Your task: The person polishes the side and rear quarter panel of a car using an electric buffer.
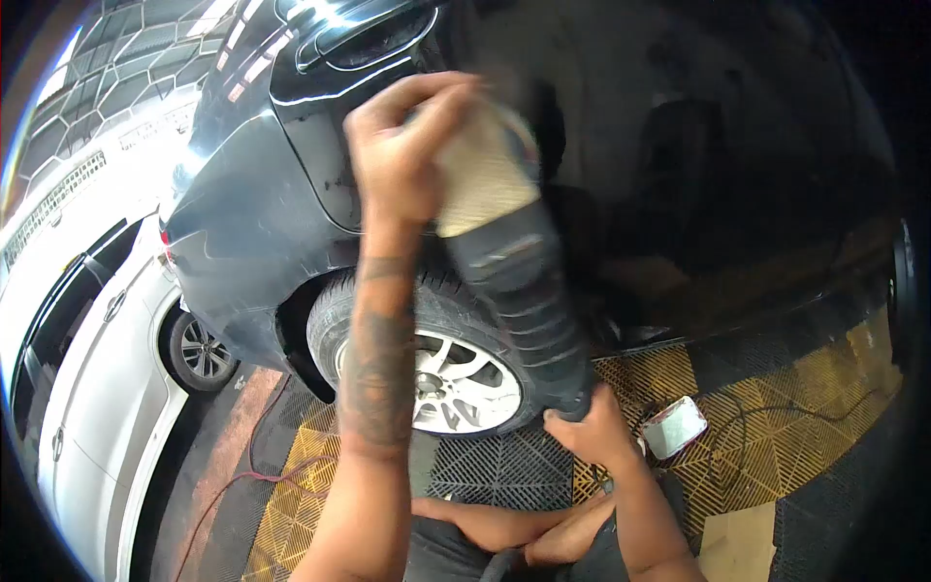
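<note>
My left hand is closed around the head end of a black car polisher. A pale, tape-like yellowish covering wraps the machine near that hand. My right hand wraps the rear end of its ribbed handle, lower down. The polisher is tilted, head up, in front of the glossy black car's side panel. Its pad is hidden behind the head and my left hand, so I cannot tell whether it touches the paint. Behind the handle is the rear wheel, with white spokes.
A small white-rimmed rectangular tray-like object lies on the black and yellow floor grating. A dark cable runs beside it. A piece of cardboard lies nearer. Leftward are a red hose and a white car.
</note>
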Tool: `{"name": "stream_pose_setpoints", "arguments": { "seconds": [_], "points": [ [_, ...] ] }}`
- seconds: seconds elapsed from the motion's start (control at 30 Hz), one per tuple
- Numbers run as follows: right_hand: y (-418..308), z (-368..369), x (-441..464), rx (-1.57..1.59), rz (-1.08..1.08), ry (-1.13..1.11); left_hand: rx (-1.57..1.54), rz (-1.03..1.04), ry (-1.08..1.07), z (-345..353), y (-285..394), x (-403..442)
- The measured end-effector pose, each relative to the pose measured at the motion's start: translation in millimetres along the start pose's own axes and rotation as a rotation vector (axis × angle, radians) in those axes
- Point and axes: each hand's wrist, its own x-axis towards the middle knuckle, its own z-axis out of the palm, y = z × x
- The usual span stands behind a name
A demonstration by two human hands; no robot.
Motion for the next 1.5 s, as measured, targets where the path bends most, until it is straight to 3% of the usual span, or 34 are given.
{"name": "stream_pose_setpoints", "arguments": {
  "seconds": [0.17, 0.27, 0.43, 0.6, 0.7, 0.77, 0.9, 1.03, 1.07, 1.17, 1.23, 1.4, 1.47, 1.5],
  "points": [
    [28.2, -2.5, -21.5, 0.128, 0.021, 0.047, 0.024, 0.104, -0.102, 84.7, 9.3, 4.9],
    [32.9, 6.5, -21.2, 0.245, 0.193, 0.097, -0.081, 0.0, -0.179, 89.3, 20.5, 7.3],
    [-0.1, 28.2, 5.1, 0.139, -0.006, 0.026, 0.008, 0.127, -0.11, 22.0, -0.4, 18.7],
    [-34.0, 54.3, 33.4, 0.13, -0.124, -0.028, -0.009, 0.002, -0.007, -64.9, -1.7, 21.3],
    [-33.7, 75.2, 51.3, 0.136, -0.215, -0.203, -0.003, -0.129, 0.074, -109.6, -5.3, 14.2],
    [-52.5, 81.1, 53.6, 0.234, -0.42, -0.18, -0.123, -0.11, 0.124, -131.8, -12.1, 6.8],
    [-42.5, 86.5, 52.6, 0.122, -0.292, -0.23, -0.197, -0.158, 0.168, -139.1, -10.9, -3.9],
    [-28.4, 72.1, 36.4, 0.067, -0.228, -0.206, -0.233, -0.178, 0.145, -112.8, -10.2, -1.1],
    [-21.5, 66.0, 27.7, -0.115, -0.323, -0.101, -0.212, -0.162, 0.12, -102.3, -8.5, 1.0],
    [-21.4, 36.8, 26.4, -0.082, -0.35, 0.018, -0.098, -0.146, 0.057, -60.7, 0.3, 6.8],
    [-28.0, 14.5, 21.7, 0.138, -0.273, -0.066, -0.062, -0.089, -0.011, -29.3, 4.4, 14.4],
    [-0.9, -18.9, -8.6, 0.192, -0.016, -0.023, 0.149, 0.224, -0.151, 60.4, 5.6, 23.1],
    [20.5, -21.1, -20.3, 0.162, 0.233, 0.037, 0.059, 0.096, -0.129, 87.6, 15.2, 15.2],
    [21.9, -17.7, -24.3, 0.157, 0.23, 0.029, -0.038, 0.01, -0.112, 93.6, 19.3, 8.2]
  ]
}}
